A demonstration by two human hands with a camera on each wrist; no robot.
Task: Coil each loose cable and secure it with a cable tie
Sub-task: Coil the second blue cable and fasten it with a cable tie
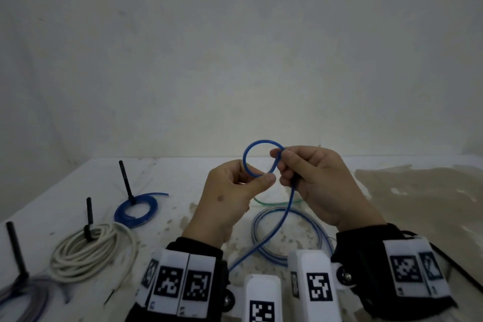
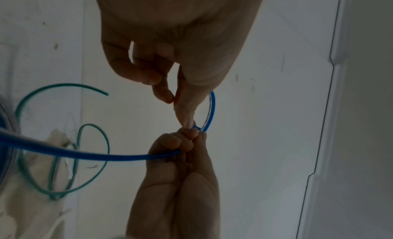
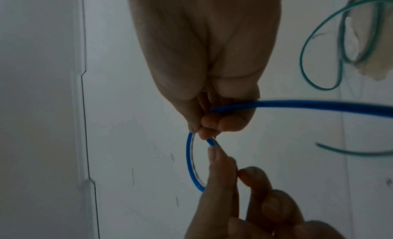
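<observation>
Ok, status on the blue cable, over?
Left hand and right hand both pinch the blue cable, first loop formed, held above the table. No tie on it yet. Nothing blocking.

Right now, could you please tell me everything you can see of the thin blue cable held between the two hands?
The thin blue cable looks like smooth, glossy plastic tubing. Its upper part forms one small round loop held in the air above the white table. The left hand pinches the loop's lower side between thumb and fingers; the right hand grips the crossing point. From there the rest hangs down, curving to the table towards the wrists.
</observation>
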